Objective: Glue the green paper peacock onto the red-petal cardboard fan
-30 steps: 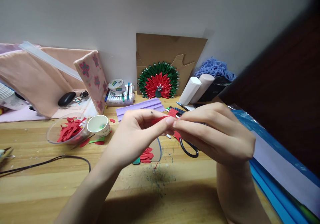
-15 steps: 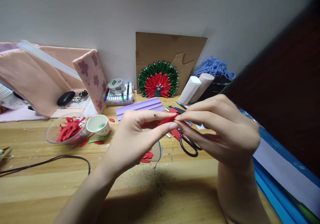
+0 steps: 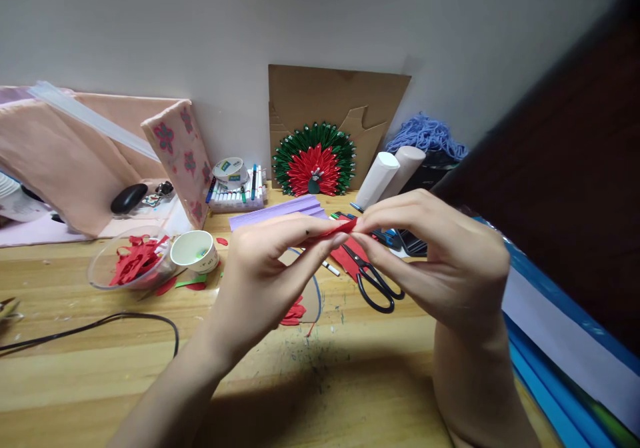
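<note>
Red strip (image 3: 345, 228): matt, creased; paper or cloth unclear
Scissors (image 3: 365, 268): smooth, glossy black
Tabletop (image 3: 100, 388): smooth, grained wood
Backing board (image 3: 320, 95): matt brown cardboard
Peacock fan (image 3: 315, 161): glossy, satin-like
Tub (image 3: 100, 278): clear, smooth plastic
Yarn (image 3: 425, 135): matt, stringy, rough

Red piece (image 3: 348, 225); black-handled scissors (image 3: 367, 271); lilac paper (image 3: 283, 211); pink panel (image 3: 179, 158), flower-patterned; green-and-red peacock (image 3: 314, 165).

Red piece (image 3: 349, 226), at its tip, and black scissors (image 3: 363, 268) now in fuller view than a second ago.

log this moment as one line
left hand: pinching red piece | right hand: pinching its end | scissors: unheld, partly over red sheet
</note>
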Tool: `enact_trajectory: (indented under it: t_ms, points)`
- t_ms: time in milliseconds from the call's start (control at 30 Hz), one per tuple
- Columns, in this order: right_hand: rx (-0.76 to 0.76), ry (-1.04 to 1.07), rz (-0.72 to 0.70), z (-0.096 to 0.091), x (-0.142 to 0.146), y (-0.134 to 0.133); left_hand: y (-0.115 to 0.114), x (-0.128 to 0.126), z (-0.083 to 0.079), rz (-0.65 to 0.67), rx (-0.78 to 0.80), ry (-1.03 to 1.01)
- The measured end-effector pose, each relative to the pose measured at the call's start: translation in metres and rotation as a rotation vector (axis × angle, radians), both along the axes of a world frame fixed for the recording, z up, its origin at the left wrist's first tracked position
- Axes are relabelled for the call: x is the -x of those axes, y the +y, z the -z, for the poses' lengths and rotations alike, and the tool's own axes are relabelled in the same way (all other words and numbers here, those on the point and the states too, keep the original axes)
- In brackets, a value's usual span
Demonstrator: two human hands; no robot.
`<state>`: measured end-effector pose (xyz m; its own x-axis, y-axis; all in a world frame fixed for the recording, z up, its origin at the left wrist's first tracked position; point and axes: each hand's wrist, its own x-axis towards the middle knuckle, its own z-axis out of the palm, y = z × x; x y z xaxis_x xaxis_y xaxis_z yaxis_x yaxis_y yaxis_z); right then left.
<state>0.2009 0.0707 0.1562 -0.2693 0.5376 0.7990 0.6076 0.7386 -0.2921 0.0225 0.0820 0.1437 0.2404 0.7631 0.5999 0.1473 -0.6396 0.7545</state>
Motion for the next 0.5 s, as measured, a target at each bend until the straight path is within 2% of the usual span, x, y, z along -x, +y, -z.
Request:
enact_trajectory:
  t_ms: [67, 267, 367, 500]
  points:
    - [0.036, 0.045, -0.02, 0.0008, 0.0003, -0.0004, -0.0005, -0.0007, -0.0006, -0.024, 0.009, 0.015]
    - [0.094, 0.163, -0.043, 0.0037, 0.0019, -0.0006, -0.0009, -0.0048, -0.0038, -0.038, 0.179, -0.051]
    - [0.12, 0.197, -0.056, 0.004, 0.0025, -0.0006, -0.0007, -0.0056, -0.0032, -0.062, 0.189, -0.108]
    - [0.146, 0.223, -0.051, 0.0038, 0.0032, -0.0012, -0.0001, -0.0038, -0.0022, -0.03, 0.156, -0.128]
